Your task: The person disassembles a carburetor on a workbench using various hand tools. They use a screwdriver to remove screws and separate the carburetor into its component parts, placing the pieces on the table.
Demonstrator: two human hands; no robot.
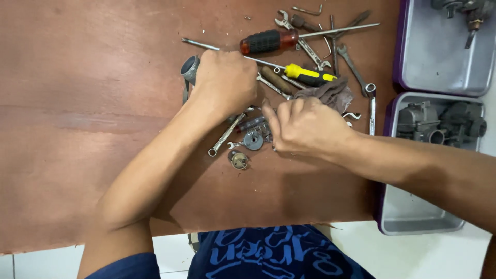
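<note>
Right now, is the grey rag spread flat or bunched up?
Bunched up: the grey rag sits crumpled in folds among the wrenches, beside the right hand.

Left hand (225,82) hides what it grips; top tray (413,57) cut off by edge.

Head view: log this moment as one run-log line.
left hand: closed over small metal part | right hand: fingertips among small parts | nearby: wrenches, screwdrivers, rag | surface: brown board | trays at right
</note>
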